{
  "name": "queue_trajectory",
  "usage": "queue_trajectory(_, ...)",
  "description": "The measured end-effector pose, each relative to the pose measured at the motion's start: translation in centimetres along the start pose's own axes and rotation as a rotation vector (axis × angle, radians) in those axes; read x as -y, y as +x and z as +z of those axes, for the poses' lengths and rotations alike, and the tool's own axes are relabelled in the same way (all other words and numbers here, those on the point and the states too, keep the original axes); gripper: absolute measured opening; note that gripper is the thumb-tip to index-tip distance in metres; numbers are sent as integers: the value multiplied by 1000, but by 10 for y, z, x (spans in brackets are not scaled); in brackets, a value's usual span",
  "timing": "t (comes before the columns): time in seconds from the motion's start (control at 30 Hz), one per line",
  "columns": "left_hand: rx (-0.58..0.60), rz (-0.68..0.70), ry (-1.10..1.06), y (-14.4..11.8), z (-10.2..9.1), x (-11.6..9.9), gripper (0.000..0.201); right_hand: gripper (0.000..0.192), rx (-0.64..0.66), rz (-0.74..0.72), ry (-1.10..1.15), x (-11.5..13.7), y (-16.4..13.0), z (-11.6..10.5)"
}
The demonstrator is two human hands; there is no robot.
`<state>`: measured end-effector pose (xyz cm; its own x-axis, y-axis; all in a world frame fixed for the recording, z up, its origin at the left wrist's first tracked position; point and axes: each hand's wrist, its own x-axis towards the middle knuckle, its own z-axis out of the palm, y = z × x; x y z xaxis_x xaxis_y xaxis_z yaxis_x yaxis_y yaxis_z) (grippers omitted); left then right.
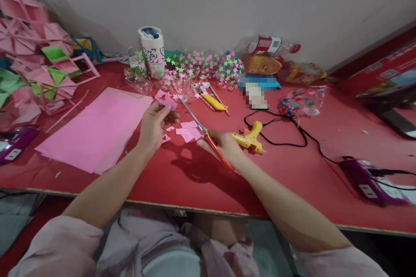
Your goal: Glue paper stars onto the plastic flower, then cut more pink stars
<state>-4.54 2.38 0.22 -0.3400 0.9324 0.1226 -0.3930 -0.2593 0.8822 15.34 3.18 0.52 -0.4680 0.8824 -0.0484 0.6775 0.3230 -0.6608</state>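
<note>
Head view showed the right hand (224,145) closed around the red handles of long steel scissors (203,132), blades pointing toward 11 o'clock, long axis diagonal over the red table (292,181). At 10 o'clock of the blade tips, the left hand (154,123), wrist raised, pinched a small pink paper piece (165,99). Pink paper offcuts (188,132) lay between the hands; a yellow glue gun (248,137) sat at 3 o'clock.

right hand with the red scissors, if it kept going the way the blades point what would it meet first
Probably the small pink paper piece pinched in the left hand: the red-handled scissors in the right hand point up-left at it, blade tip nearly there. Depth is unclear.
</note>
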Motion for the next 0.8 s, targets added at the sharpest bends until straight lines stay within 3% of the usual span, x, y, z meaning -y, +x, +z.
queue_trajectory(0.23, 49, -24, 90, -4, 1, -1, 9, 56, 78, -29, 24, 2, 1, 4)
queue_trajectory(0.8, 22, -30, 28, -3, -1, 1, 12, 53, 127, -26, 167, 5, -4, 4)
